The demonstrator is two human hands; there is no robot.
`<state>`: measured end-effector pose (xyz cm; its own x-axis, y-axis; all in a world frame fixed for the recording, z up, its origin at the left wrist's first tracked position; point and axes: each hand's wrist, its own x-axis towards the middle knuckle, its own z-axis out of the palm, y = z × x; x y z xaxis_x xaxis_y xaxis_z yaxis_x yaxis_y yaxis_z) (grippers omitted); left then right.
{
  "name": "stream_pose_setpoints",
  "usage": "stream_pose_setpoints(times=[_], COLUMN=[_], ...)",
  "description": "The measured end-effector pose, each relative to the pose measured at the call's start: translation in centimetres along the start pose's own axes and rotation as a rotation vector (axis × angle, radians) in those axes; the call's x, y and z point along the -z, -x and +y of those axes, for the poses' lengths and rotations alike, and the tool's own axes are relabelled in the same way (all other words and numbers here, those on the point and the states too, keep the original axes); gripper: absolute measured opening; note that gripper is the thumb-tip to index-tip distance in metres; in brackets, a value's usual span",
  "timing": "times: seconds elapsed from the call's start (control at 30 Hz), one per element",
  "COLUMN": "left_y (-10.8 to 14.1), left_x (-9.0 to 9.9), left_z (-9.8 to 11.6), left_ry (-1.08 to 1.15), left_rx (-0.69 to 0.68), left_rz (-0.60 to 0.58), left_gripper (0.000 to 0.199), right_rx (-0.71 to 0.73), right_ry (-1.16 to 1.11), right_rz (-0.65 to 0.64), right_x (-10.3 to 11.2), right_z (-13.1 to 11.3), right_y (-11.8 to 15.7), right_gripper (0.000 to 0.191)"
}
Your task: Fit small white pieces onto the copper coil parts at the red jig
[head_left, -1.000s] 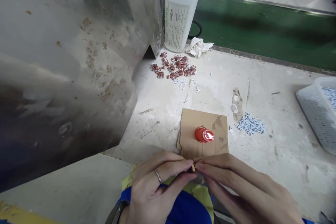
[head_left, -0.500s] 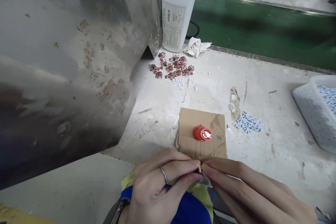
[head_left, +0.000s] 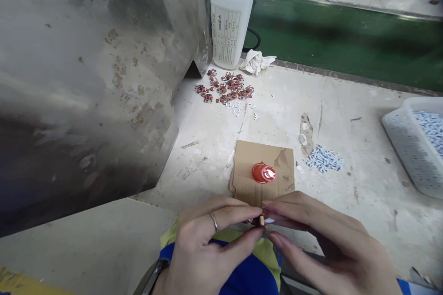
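Note:
My left hand [head_left: 214, 237], with a ring on one finger, pinches a small brown figurine [head_left: 257, 221] between thumb and fingertips. The figurine has a tan part, and a small pale blue piece [head_left: 269, 221] sticks out from its right side. Close to that piece is my right hand [head_left: 321, 235], its thumb and fingers apart around it. Whether a right fingertip touches the piece, I cannot tell. Just beyond the hands, a small red cup [head_left: 259, 173] stands on a square of brown cardboard [head_left: 265, 150].
Several brown figurines [head_left: 235, 84] lie by a large white bottle [head_left: 230, 23] and crumpled tissue [head_left: 256, 62]. A pile of pale blue pieces [head_left: 324, 159] is right of the cardboard, near a white basket [head_left: 403, 147]. A big metal housing [head_left: 104, 78] bounds the left side.
My right thumb and fingers have parted from their pinch at the figurine, and the pale blue piece now shows. My left hand still holds the figurine. The whole view has shifted slightly.

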<state>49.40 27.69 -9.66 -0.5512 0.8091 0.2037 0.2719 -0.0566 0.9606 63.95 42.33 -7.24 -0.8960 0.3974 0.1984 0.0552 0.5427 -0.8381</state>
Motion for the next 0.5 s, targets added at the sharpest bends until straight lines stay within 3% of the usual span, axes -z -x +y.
stream_pose_setpoints(times=[0.2,0.37,0.43,0.5], left_y=[0.4,0.4,0.3,0.3], left_x=[0.0,0.4,0.7,1.1], left_z=[0.3,-0.1,-0.1,-0.1], left_ry=[-0.095,-0.206,-0.238,-0.248], left_rx=[-0.025,-0.115,-0.119,-0.112], left_rz=[0.079,0.024,0.031,0.066], left_gripper=[0.033,0.037,0.045,0.042], right_rx=[-0.031,-0.049,-0.041,-0.094], right_ry=[-0.099,-0.091,0.007,0.155], right_rz=[-0.027,-0.149,-0.106,0.042], right_x=[0.1,1.0,2.4,4.7], right_z=[-0.5,-0.8,0.1,2.1], right_y=[-1.1,-2.8,-4.3,-6.7], right_gripper=[0.027,0.016,0.011,0.009])
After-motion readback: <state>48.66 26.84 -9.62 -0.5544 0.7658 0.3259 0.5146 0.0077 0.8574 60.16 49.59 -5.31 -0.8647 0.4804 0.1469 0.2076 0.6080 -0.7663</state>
